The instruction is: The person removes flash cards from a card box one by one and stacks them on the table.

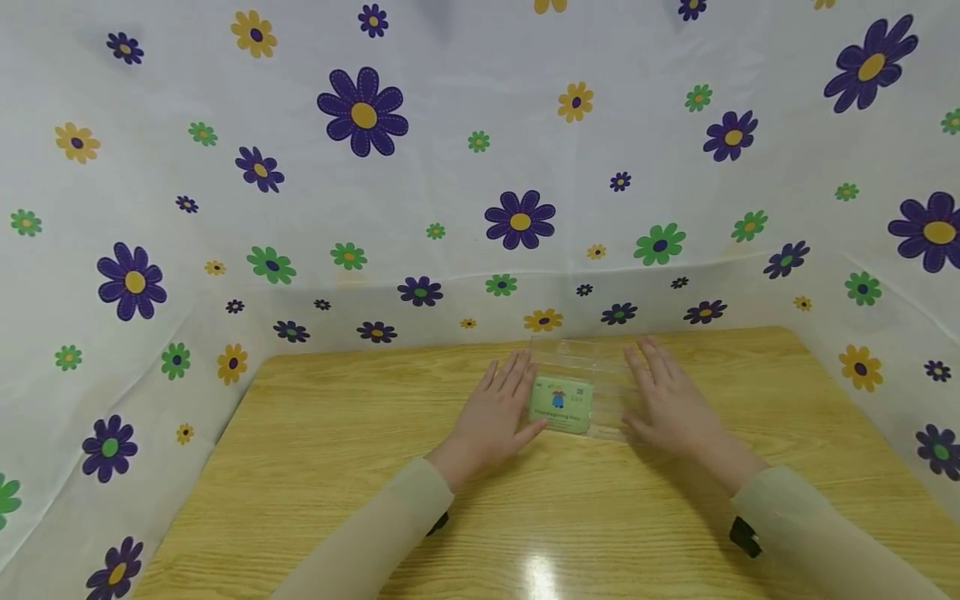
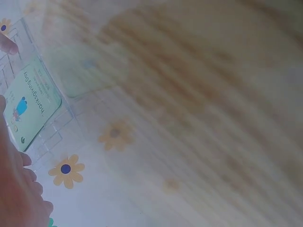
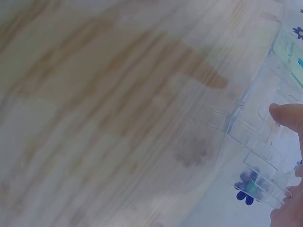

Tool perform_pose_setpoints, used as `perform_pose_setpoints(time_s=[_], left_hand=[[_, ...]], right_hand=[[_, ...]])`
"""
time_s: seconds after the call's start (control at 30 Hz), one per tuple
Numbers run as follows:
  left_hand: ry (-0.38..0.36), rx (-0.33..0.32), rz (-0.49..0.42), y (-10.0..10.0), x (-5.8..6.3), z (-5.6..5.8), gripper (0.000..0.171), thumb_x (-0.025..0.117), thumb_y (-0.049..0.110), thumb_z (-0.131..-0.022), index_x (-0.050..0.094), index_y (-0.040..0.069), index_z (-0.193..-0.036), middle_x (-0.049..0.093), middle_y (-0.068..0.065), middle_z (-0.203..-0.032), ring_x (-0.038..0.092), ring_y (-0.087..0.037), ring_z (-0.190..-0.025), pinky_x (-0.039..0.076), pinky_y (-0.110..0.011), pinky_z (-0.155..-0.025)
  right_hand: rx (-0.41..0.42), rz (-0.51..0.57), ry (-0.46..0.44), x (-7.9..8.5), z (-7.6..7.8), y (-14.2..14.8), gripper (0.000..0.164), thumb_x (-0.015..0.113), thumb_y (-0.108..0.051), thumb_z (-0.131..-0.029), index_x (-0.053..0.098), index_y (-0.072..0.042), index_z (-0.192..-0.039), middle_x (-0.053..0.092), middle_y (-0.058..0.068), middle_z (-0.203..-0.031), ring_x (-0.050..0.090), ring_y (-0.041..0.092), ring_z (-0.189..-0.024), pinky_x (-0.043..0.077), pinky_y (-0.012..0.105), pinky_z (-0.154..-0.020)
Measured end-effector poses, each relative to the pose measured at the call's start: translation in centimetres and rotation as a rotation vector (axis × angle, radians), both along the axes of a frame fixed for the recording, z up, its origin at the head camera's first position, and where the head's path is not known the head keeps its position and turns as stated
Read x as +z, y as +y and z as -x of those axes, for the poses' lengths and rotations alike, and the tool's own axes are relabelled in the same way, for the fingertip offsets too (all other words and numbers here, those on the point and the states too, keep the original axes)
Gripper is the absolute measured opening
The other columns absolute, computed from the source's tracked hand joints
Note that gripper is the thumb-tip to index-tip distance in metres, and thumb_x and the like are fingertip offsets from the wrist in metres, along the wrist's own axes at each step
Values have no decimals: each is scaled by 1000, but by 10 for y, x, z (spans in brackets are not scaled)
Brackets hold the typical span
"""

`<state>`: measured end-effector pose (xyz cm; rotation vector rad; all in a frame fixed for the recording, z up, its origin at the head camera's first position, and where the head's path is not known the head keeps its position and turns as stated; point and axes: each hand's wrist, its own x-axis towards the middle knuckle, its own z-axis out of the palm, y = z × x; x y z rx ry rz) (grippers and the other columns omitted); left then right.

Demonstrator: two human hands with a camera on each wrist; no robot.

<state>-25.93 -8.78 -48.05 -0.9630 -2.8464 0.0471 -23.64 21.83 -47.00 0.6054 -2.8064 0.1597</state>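
Observation:
A clear plastic tray (image 1: 609,410) with low moulded dividers lies on the wooden table. In its left part sits a pale green card (image 1: 561,408) printed "Thanksgiving Day" with a small figure. My left hand (image 1: 491,421) rests at the tray's left side, fingers extended, thumb by the card's front corner. At the right side is my right hand (image 1: 675,408), fingers stretched toward the back and thumb at the tray's front part. The left wrist view shows the card (image 2: 34,104) close to the left hand (image 2: 19,189). The right wrist view shows the right thumb (image 3: 286,114) over the tray's clear dividers.
The wooden table (image 1: 360,433) has a glossy surface that reflects light near its front. White cloth (image 1: 450,183) with purple, yellow and green flowers hangs behind the table and along both sides. A dark strap device (image 1: 745,536) shows below the right sleeve.

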Motion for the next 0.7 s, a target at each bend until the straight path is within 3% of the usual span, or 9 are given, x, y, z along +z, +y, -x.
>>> perform_pose_setpoints(time_s=[0.7], left_hand=[[52,-20,0,-21,1,-11,87,43,62,-108,24,2,-168,7,-17,-179,9,-32,-167,13,-49,-136]], right_hand=[[34,-20,11,-2,1,-13,108,86,-37,-88,23,5,-165,24,35,-169,28,51,-157,29,60,-129]])
